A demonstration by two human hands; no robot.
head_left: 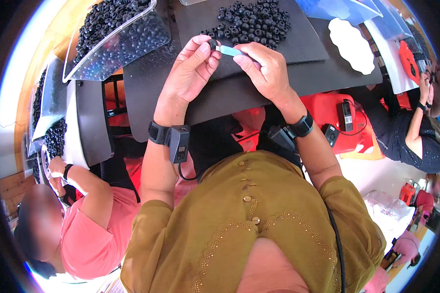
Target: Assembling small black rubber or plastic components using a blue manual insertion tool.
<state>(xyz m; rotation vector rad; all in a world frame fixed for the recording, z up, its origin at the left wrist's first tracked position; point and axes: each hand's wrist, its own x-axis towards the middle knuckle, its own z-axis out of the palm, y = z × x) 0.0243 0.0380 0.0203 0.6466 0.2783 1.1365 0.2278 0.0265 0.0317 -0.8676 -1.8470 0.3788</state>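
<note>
Between the thumb and fingertips of my left hand point(191, 73) is a small round black part point(212, 44). My right hand point(269, 71) is closed around a small tool with a light blue handle point(231, 51), and its pale metal tip meets the black part. Both hands are raised over the near part of a dark board point(298, 49). Just beyond them, a heap of similar round black parts point(254, 22), several with holes, lies on the board. I cannot make out the exact shape of the tool's tip.
A clear plastic bin point(78, 72) full of black parts stands at the left. On the table's right side lies a white scalloped sheet point(352, 46), near a blue bin point(342, 9). Co-workers sit at both sides, one in a pink top point(100, 229). A red stool point(322, 110) is below right.
</note>
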